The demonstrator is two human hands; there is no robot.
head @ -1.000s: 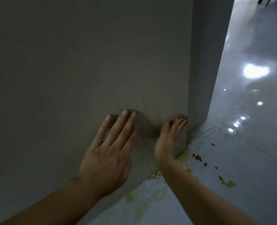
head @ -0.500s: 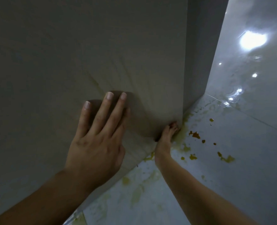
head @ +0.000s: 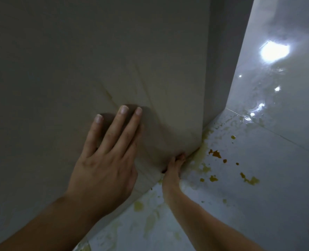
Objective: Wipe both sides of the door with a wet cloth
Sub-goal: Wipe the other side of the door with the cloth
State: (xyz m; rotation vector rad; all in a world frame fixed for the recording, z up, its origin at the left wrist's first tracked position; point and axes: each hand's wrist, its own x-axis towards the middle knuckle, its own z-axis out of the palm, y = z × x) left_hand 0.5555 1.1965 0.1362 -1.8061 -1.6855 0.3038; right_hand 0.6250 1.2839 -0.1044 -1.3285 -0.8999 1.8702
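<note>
The door (head: 95, 51) fills the left of the view, and its near face ends at a vertical edge (head: 220, 69) that meets the floor (head: 258, 205) at the bottom corner. Faint streaks (head: 144, 84) fan upward from that corner, so I judge the lower part of this face half-wiped at best. The other side is out of sight and probably not yet done.

The left hand (head: 106, 160) lies flat on the door with its fingers straight and holds nothing. The right hand (head: 173, 171) reaches to the bottom corner. It is too dim to tell whether its fingers grip a cloth, and none shows.

There is little room under the door's bottom edge. The floor to the right is open but wet, with orange and yellow stains (head: 215, 154) close by the corner.
</note>
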